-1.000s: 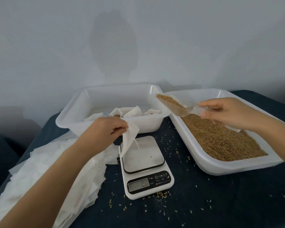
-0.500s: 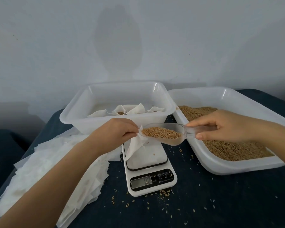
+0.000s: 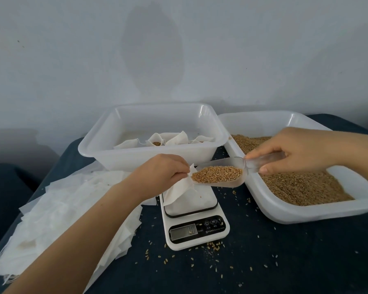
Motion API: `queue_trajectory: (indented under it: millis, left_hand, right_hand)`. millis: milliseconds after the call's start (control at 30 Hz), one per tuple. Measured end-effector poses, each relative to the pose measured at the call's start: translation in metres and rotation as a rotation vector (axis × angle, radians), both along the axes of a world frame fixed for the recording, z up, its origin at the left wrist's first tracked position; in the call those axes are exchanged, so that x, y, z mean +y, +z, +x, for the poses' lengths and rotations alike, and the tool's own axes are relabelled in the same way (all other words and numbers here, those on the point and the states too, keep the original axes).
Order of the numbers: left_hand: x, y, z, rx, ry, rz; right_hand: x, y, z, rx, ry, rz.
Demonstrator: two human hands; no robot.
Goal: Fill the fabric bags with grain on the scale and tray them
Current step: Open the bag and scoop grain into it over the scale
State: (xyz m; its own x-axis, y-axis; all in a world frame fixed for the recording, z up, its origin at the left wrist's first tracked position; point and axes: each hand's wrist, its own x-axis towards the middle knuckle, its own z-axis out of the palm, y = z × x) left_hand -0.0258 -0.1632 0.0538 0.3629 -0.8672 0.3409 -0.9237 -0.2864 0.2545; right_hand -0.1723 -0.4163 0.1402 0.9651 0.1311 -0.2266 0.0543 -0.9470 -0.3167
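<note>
My left hand (image 3: 159, 175) pinches the top edge of a white fabric bag (image 3: 179, 190) that stands on the white kitchen scale (image 3: 197, 228). My right hand (image 3: 293, 151) grips the handle of a clear plastic scoop (image 3: 218, 177) heaped with brown grain; the scoop's lip touches the bag's mouth. At the right stands a white tray (image 3: 306, 211) holding loose grain (image 3: 302, 185). Behind the scale, a white tub (image 3: 145, 158) contains several filled bags (image 3: 168, 141).
A wide pile of flat empty bags (image 3: 57, 219) lies left of the scale, under my left forearm. Spilled kernels (image 3: 212, 248) dot the dark blue tabletop in front of the scale. A pale wall rises just behind the tub and tray.
My right hand has carried the loaded scoop from above the grain tray leftward and down to the bag's mouth. My left hand keeps holding the bag over the scale.
</note>
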Motion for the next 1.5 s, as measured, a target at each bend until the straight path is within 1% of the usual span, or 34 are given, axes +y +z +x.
queue_trajectory:
  millis: [367,767,1500]
  left_hand:
    - [-0.003,-0.001,-0.001,-0.005,0.000,-0.008]
    - [-0.003,0.001,-0.003,0.003,-0.003,-0.011]
    - [-0.003,0.002,-0.002,0.014,0.009,-0.020]
  right_hand:
    - [0.011,0.019,0.011,0.034,0.000,-0.132]
    - [0.016,0.032,0.018,0.082,-0.003,-0.182]
    - [0.019,0.042,0.024,0.075,0.000,-0.259]
